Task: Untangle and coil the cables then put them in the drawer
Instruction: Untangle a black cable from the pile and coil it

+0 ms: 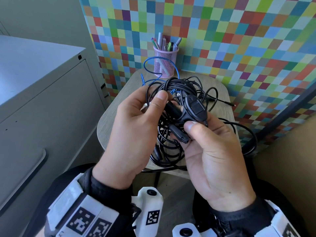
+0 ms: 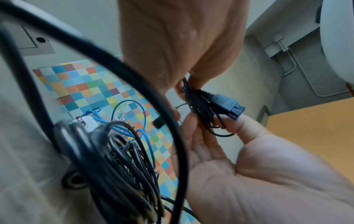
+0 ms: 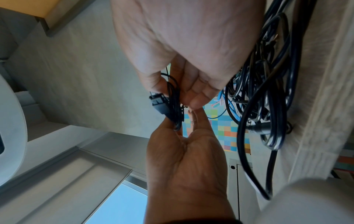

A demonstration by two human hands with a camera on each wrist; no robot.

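Note:
A small coil of thin black cable (image 1: 176, 85) is held up over the table between both hands. My left hand (image 1: 162, 103) pinches the coil's left side with thumb on top. My right hand (image 1: 189, 134) grips its right side, thumb pressing beside a chunky black plug body (image 1: 195, 108) and a flat black connector (image 1: 179, 136). The connector (image 2: 227, 104) shows in the left wrist view and, in the right wrist view, the same connector (image 3: 159, 103) juts from the fingers. Below lies a tangle of black cables (image 1: 168, 153) mixed with a blue cable (image 1: 150, 65).
The small wooden table (image 1: 109, 120) stands against a multicoloured checked wall. A pink mesh pen cup (image 1: 165, 64) stands at its far edge. A grey metal cabinet (image 1: 42, 100) with shut drawers and a handle (image 1: 25, 182) stands on the left. One black loop (image 1: 253, 139) hangs off the table's right edge.

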